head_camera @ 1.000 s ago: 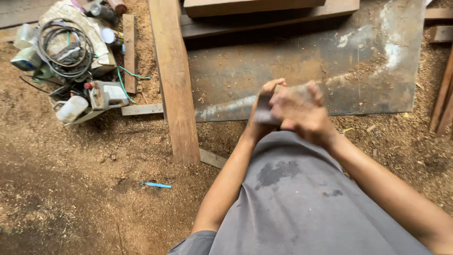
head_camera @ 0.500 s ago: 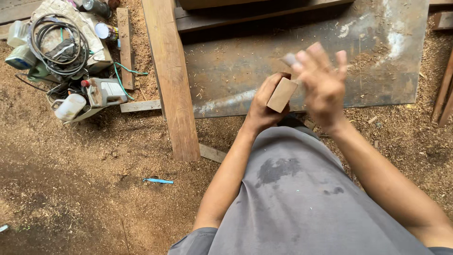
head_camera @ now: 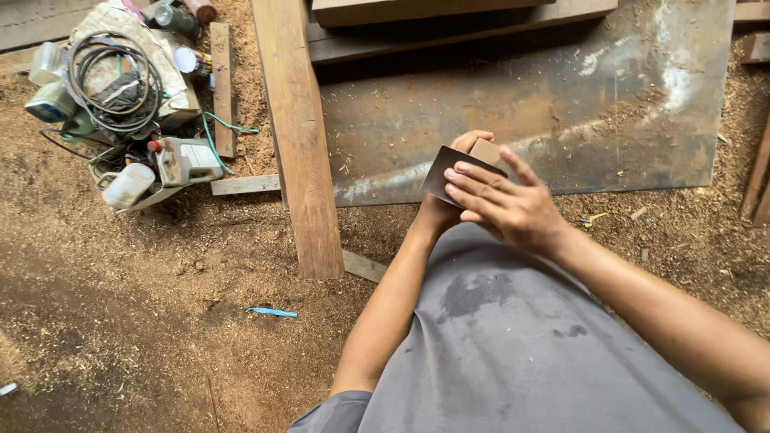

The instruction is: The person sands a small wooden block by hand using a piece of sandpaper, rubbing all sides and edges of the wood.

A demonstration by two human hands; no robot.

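Wooden block (head_camera: 485, 150) sits in the left hand (head_camera: 439, 210), gripped from below at chest height above the sawdust floor (head_camera: 144, 321). The right hand (head_camera: 505, 207) — fingers flat, barely curled — presses a dark sheet of sandpaper (head_camera: 443, 170) against it. The paper covers one face only, so the wrapping seems barely begun.

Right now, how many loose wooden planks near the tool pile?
3: long plank running up the floor, short plank beside the tool pile, thin strip below. More may be hidden.

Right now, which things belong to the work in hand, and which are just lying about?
In hand: wood block and dark sheet, held by the left hand with the right hand fingers pressed on the sheet.

Lying about: plank, metal plate, cable coil, power tool, white cup, blue strip.
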